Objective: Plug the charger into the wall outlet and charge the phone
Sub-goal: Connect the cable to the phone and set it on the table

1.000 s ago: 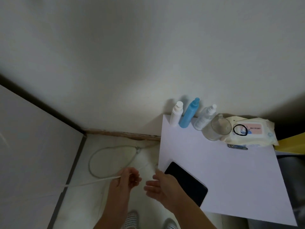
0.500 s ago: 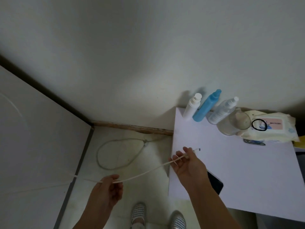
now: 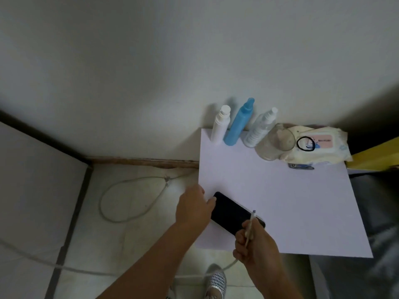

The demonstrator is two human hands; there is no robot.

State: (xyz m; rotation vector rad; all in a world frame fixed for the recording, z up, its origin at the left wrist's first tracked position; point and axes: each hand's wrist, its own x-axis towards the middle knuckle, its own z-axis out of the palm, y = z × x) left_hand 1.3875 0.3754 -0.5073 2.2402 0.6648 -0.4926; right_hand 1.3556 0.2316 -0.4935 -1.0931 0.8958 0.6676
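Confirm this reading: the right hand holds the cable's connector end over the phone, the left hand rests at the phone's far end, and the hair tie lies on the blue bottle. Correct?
Not quite. The head view shows the black hair tie lying on the wet-wipes pack, not on the blue bottle. The rest holds: the right hand holds the cable's connector end over the phone, and the left hand rests at its far end.

Dim, soft daylight, dark vignetted corners, wide-angle bowing at edges, slight blur, bottle shadows on wall (image 3: 151, 61)
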